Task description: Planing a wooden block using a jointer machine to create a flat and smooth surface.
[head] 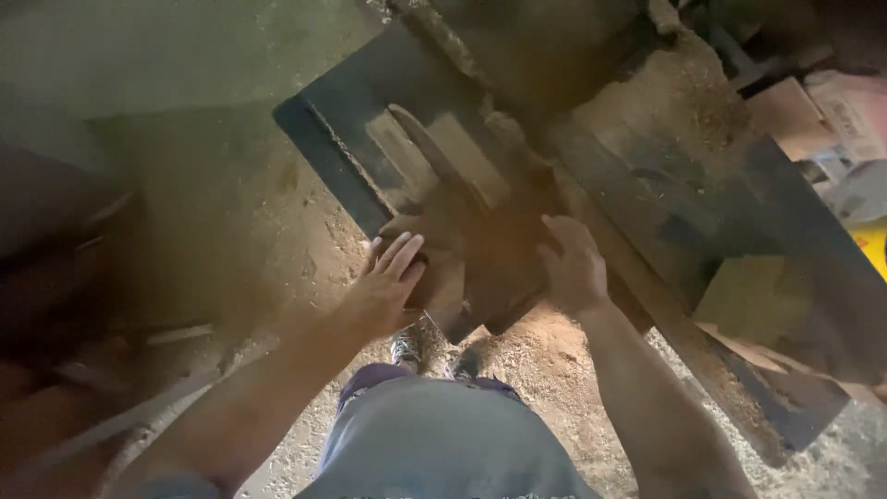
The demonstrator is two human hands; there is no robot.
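Both hands press flat, fingers spread, on a wooden board [480,259] atop the dark saw table [785,259]: left hand [388,282] at its near-left edge, right hand [573,268] near-right.

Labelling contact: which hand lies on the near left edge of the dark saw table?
The left hand: fingers spread flat on the table's near edge. The right hand lies further in, beside the raised rail.

saw table [647,176] is looking like dark matt metal, all dusty; wood block [480,268] is looking rough and brown, and floor [305,231] is sitting under gritty sawdust
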